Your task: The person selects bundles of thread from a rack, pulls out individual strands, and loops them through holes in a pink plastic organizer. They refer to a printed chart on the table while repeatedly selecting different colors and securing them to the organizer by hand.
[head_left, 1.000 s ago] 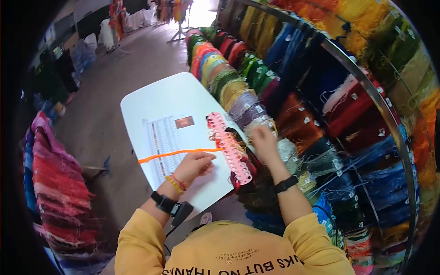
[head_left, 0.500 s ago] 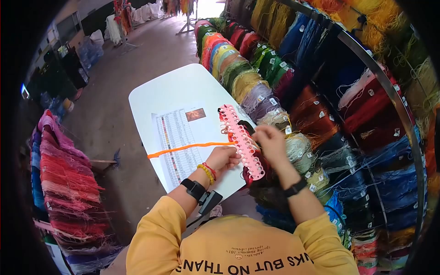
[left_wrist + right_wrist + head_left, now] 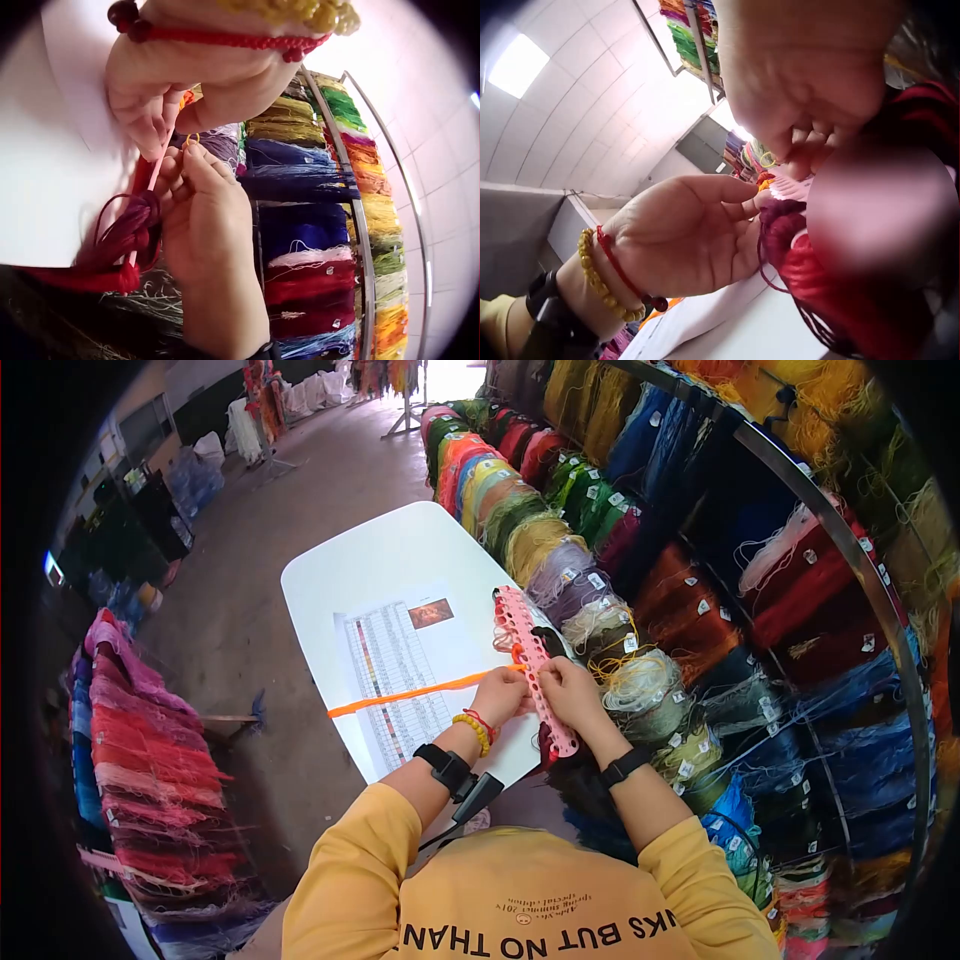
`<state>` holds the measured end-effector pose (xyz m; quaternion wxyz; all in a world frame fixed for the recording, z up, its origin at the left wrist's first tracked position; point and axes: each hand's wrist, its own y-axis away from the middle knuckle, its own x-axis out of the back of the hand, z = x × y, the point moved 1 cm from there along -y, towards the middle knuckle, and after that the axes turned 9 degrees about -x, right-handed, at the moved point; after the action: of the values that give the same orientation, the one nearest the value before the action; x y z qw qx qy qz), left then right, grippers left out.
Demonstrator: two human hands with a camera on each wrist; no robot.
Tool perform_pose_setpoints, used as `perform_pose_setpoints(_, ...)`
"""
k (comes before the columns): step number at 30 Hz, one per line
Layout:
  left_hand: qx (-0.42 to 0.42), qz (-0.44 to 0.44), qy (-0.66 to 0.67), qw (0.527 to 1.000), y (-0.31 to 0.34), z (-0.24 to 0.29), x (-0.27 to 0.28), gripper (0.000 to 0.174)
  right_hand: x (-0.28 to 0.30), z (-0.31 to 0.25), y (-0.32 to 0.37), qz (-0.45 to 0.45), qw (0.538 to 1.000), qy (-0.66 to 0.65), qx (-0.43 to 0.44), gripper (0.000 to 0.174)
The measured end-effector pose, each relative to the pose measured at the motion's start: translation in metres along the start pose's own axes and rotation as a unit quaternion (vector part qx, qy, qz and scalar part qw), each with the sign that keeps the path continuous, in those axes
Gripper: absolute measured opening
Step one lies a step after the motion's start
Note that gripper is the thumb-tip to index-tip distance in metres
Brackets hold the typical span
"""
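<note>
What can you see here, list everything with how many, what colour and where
table: one, white, centre
printed chart: one, white with coloured rows, on the table
orange strip: one, orange, across the chart
pink holed strip: one, pink, table's right edge
thread bundles: several, dark red, hanging by the pink holed strip
yarn skeins: many, mixed colours, rack at right
yarn pile: one, red and pink, at left
bracelets: two, yellow beads and red cord, left wrist
left hand: one, grips the pink holed strip
right hand: one, pinches the pink holed strip
</note>
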<state>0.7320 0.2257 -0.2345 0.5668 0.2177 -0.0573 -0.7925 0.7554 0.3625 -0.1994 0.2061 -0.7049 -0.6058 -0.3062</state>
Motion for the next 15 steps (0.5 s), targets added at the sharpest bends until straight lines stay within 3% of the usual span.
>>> perform_pose_setpoints(5, -0.020, 0.006, -0.007, 1.000, 0.002, 0.004, -0.004, 0.019, -0.005, 0.000, -0.001, 0.068, 0.982, 0.125, 0.121, 0.012)
perform_pose_setpoints(9, -0.032, 0.005, -0.007, 0.999, 0.003, 0.005, -0.006, 0.022, -0.008, 0.001, 0.000, 0.077, 0.971, 0.186, 0.132, 0.012)
perform_pose_setpoints(15, -0.072, 0.012, -0.066, 0.995, -0.001, 0.001, -0.004, 0.010, -0.005, -0.010, 0.007, 0.045, 0.969, 0.212, 0.123, 0.013)
